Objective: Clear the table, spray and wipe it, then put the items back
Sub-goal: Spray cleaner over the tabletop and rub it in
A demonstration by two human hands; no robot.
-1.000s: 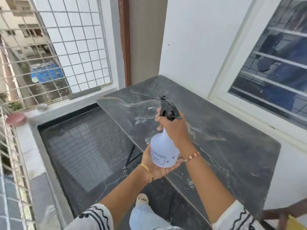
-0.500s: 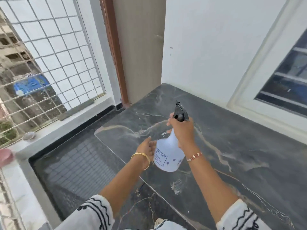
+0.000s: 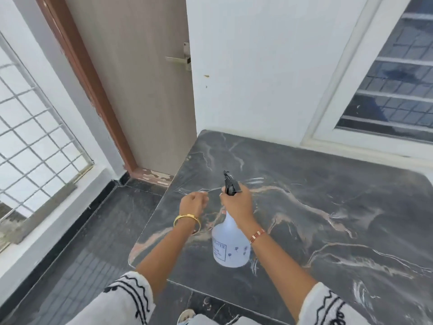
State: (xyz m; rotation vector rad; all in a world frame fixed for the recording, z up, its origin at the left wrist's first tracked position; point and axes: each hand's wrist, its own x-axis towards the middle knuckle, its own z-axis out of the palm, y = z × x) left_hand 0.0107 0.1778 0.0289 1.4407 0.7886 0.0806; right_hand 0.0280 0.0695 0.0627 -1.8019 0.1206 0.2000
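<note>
A white spray bottle (image 3: 230,247) with a black trigger head is held above the dark marble-patterned table (image 3: 328,219). My right hand (image 3: 237,205) grips its neck just under the trigger, nozzle pointing away towards the table's far left corner. My left hand (image 3: 193,204) hovers just left of the bottle with fingers loosely curled, holding nothing and not touching the bottle. The tabletop has nothing else on it in view.
A white wall and a barred window (image 3: 393,90) run along the table's far side. A beige door (image 3: 145,90) with a metal handle stands past the left far corner. A grilled window (image 3: 35,137) and dark floor tiles (image 3: 93,231) lie to the left.
My left hand has let go of the bottle's base and risen beside it. The view has swung towards the table's far left corner, with the bottle carried that way.
</note>
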